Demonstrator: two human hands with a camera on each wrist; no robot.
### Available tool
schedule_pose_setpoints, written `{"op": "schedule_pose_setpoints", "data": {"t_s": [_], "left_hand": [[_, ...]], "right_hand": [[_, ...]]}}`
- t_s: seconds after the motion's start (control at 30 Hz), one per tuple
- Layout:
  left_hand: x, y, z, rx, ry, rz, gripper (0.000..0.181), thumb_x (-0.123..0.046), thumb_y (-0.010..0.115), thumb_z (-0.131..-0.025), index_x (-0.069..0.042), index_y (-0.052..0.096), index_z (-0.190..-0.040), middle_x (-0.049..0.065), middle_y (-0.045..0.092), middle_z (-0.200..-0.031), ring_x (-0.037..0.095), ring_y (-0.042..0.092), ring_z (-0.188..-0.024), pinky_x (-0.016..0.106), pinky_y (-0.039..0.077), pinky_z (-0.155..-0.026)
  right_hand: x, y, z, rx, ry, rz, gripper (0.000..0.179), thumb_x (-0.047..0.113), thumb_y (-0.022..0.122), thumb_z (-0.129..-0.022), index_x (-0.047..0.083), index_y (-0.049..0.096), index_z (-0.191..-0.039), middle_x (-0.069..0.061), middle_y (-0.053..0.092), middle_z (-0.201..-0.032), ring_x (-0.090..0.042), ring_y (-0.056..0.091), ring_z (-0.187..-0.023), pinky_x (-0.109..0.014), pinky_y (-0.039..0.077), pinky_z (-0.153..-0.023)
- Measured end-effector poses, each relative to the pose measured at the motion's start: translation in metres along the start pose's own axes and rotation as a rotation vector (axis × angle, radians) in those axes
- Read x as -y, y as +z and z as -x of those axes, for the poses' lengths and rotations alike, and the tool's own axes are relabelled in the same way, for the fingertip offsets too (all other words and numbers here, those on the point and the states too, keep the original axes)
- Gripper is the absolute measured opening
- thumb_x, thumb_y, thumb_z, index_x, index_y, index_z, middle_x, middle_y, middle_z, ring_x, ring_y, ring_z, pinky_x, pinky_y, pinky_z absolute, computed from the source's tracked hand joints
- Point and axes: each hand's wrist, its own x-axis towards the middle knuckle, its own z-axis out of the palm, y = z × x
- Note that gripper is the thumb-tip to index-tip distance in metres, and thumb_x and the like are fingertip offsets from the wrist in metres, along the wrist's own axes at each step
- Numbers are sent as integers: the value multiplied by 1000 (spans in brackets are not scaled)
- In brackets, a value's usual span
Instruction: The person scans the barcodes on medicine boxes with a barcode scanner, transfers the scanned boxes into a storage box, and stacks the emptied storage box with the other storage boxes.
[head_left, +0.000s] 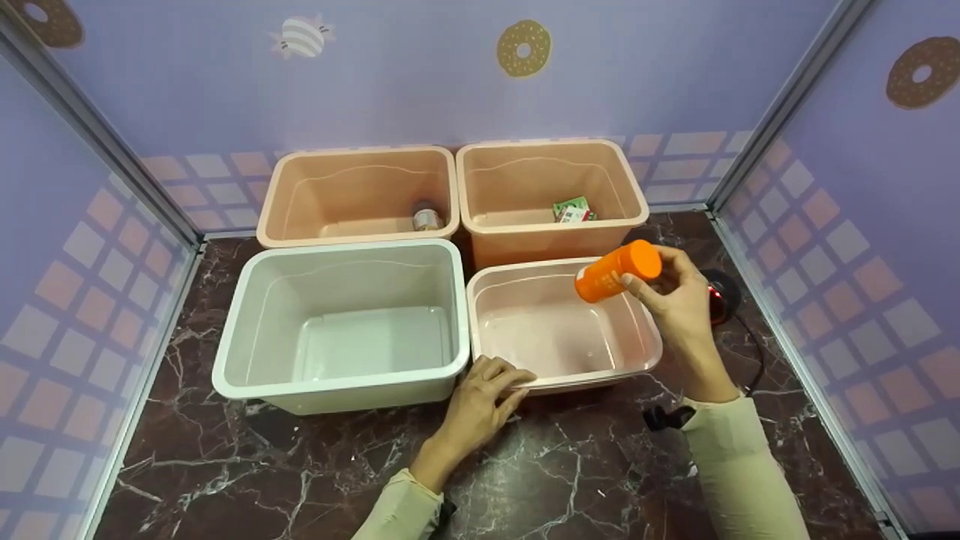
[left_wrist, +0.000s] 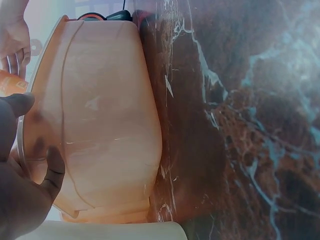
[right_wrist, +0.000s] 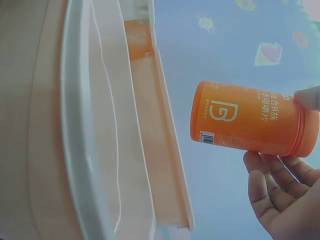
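The bottle [head_left: 617,271] is orange, and it lies on its side in the air above the far right corner of the pink tub [head_left: 487,315], with its cap toward the right.

Going from left to right: the white tub [head_left: 232,360] stands at the near left, with nothing visible inside it. Far behind it is a peach tub [head_left: 279,195] with a small jar [head_left: 427,219] in its right corner. The left hand [head_left: 480,401] rests on the near rim of the pink tub, where this tub meets the white one; its fingers are straight and close together, probably to keep the light tub from sliding. Behind the pink tub is a second peach tub [head_left: 634,206], which holds a green and white packet [head_left: 574,210]. The right hand [head_left: 675,300] pinches the bottle near its cap between thumb and fingertips, so most of the label stays free. Farthest right, a dark object with a red light [head_left: 724,294] and a cable lies on the marble table [head_left: 300,465].

The right wrist view shows what the head view does not: a white "B" mark, printed text and a barcode on the bottle [right_wrist: 250,120], and loosely curled fingers [right_wrist: 265,185] under it. The left wrist view shows the pink tub's outer wall [left_wrist: 110,125] from the side and the thumb [left_wrist: 52,170] against the tub; the other fingers are out of that view.
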Motion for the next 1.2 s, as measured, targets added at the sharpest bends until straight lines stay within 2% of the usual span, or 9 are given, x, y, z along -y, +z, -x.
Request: {"op": "schedule_pose_setpoints", "data": {"t_s": [0.37, 0.7, 1.03, 1.2], "left_hand": [[0, 1, 0, -17, 18, -3, 17, -29, 68, -94, -26, 72, -110, -8, 65, -97, 13, 55, -94, 31, 48, -89], [-1, 0, 1, 5, 8, -16, 18, -30, 67, -95, -27, 72, -112, -8, 65, -100, 12, 56, -98, 31, 47, -94], [-1, -1, 1, 15, -5, -19, 18, -27, 69, -93, -27, 72, -112, -8, 65, -100, 13, 56, -98, 31, 49, -89], [0, -1, 0, 9, 1, -4, 18, -27, 69, -93, -26, 72, -111, -8, 65, -99, 12, 56, -96, 30, 49, -85]], "right_hand": [[6, 18, -7, 33, -15, 48, 49, 10, 84, -78, 1, 63, -121, 6, 67, -99, -10, 66, -84, -18, 53, -71], [17, 39, -15, 85, -38, 1, 49, 11, 84, -79, 1, 63, -122, 2, 67, -102, -10, 67, -86, -18, 54, -73], [21, 59, -24, 102, -56, 3, 50, 14, 85, -78, 1, 63, -121, -8, 66, -106, -11, 66, -85, -17, 54, -72], [25, 69, -27, 133, -31, 11, 53, 17, 85, -79, 0, 61, -124, -13, 65, -110, -10, 67, -88, -17, 55, -79]]}}
